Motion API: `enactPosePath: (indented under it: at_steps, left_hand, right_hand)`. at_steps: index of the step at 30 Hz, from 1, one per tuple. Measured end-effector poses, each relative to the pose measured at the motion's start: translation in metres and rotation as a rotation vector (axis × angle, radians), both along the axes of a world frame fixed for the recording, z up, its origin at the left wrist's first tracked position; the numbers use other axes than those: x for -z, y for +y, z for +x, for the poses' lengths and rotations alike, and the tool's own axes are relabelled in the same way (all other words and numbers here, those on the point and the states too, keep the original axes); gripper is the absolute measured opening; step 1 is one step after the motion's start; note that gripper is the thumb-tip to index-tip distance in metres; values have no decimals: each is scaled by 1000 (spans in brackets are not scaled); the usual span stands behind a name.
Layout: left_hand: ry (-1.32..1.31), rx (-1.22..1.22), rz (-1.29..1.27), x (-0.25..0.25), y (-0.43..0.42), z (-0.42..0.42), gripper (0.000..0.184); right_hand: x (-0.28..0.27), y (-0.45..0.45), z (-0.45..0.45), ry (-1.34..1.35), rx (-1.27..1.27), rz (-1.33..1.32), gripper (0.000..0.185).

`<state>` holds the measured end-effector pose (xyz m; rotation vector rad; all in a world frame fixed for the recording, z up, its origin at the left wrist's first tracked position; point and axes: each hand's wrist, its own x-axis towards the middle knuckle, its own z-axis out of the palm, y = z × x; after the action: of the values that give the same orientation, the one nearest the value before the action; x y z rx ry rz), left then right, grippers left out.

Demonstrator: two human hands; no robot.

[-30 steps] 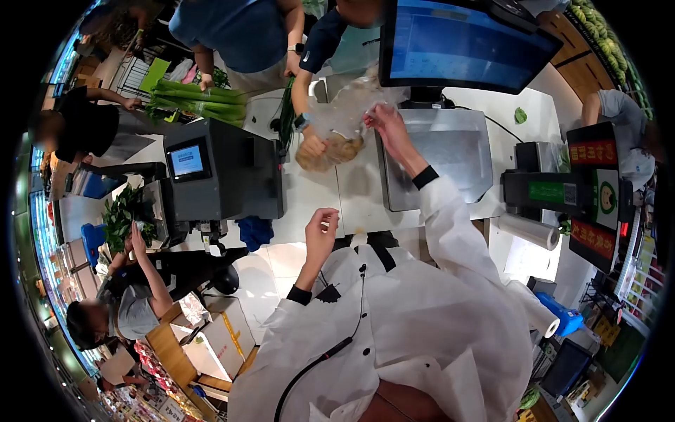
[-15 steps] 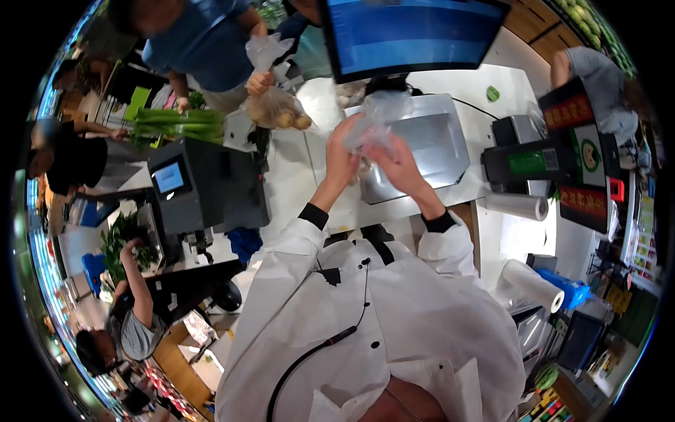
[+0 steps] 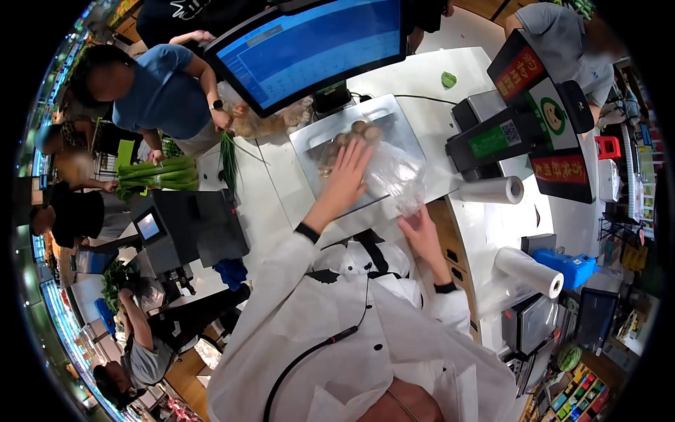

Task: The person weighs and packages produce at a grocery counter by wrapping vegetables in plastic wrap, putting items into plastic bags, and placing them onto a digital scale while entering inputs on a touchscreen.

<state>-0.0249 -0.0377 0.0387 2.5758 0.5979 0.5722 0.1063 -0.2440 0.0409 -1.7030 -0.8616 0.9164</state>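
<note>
A clear plastic bag (image 3: 396, 172) lies on the metal scale plate (image 3: 402, 119). Round brown mushrooms (image 3: 360, 131) show through its far end. My left hand (image 3: 341, 184) rests on the bag beside the mushrooms, fingers stretched out and fairly flat. Closer to my body, my right hand (image 3: 423, 238) pinches the gathered tail of the bag between thumb and fingers, off the near edge of the scale.
A large monitor (image 3: 313, 53) stands beyond the scale. To the right are a display stand (image 3: 496, 141) and plastic bag rolls (image 3: 492, 190). On the left, a dark machine (image 3: 190, 228) sits near a person in blue (image 3: 158, 88) with celery (image 3: 158, 176). A green leaf (image 3: 448, 80) lies on the counter.
Both hands held the bag over the scale; now it lies on the plate, left hand flat on it, right hand pulled back with its tail. The person in blue now holds green stalks.
</note>
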Motion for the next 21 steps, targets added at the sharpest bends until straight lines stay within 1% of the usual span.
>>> enactPosePath:
  at_steps: [2,3,4,6,8,9,10,11,12,14,16,18,21]
  left_hand:
    - [47,-60,-88,-14,-26,-22,73]
    - [-22,-99,-163,-23,-39,-36,67]
    - [-92,-142,-236,-30,-50,-52,61]
    - [-144,-332,-219,-25,-65,-89,40]
    - [-215,-646,-196,-32,-71,-117,17]
    - [-213,-663,-181,-31,-67,-131,17]
    - [-240,-821,-246,-25,-65,-146,12]
    - [-270,-978,-314,-19,-64,-159,10]
    - [-277,-991,-303,-17,-62,-166,10]
    - [-518,-1107,-403,-14,-59,-179,13]
    - [-594,-1106,-396,-14,-58,-192,16]
    - [-657,-1128,-440,-20,-59,-200,16]
    - [-741,-1134,-471,-16,-63,-213,17]
  right_hand:
    - [37,-50,37,-5,-77,-166,32]
    - [46,-67,49,95,89,-205,25]
    - [52,-78,63,194,252,-244,22]
    - [39,-88,92,93,442,-140,25]
    - [17,-69,113,-118,617,-64,26]
    - [10,-55,122,-154,603,55,25]
    - [1,-39,129,-190,587,174,24]
    - [-24,-10,122,-253,550,236,21]
    - [-51,24,106,-319,517,300,18]
    - [-82,78,87,-607,251,448,7]
    - [-128,118,45,-783,-52,502,17]
    - [-137,153,7,-851,-256,579,25]
    - [-144,189,-39,-944,-417,520,31]
